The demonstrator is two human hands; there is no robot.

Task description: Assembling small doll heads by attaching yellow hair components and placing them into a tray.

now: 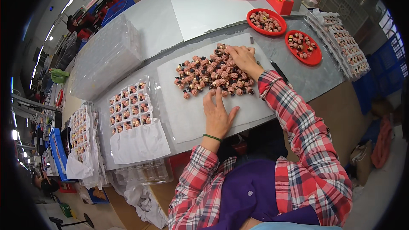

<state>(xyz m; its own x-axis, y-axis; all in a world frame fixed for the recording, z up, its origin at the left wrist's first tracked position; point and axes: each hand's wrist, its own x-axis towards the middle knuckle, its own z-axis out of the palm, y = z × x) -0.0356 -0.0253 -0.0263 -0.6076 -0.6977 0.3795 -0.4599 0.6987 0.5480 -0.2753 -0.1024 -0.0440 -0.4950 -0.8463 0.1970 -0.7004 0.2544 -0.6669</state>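
Pile of small pink knobbly pieces (208, 73) with dark parts, both hands at it.
Pile lies on a white sheet (183, 121) on the grey desk (317, 81). Left hand (218, 115) loose, fingers spread, fingertips at near edge; right hand (244, 61) curved over far right part, cannot tell whether it grasps a piece. Left of sheet: clear tray (156, 104) holding similar pieces, white paper (140, 145) over its near part. Right: dark pen-like tool (278, 70), red dishes (314, 61).
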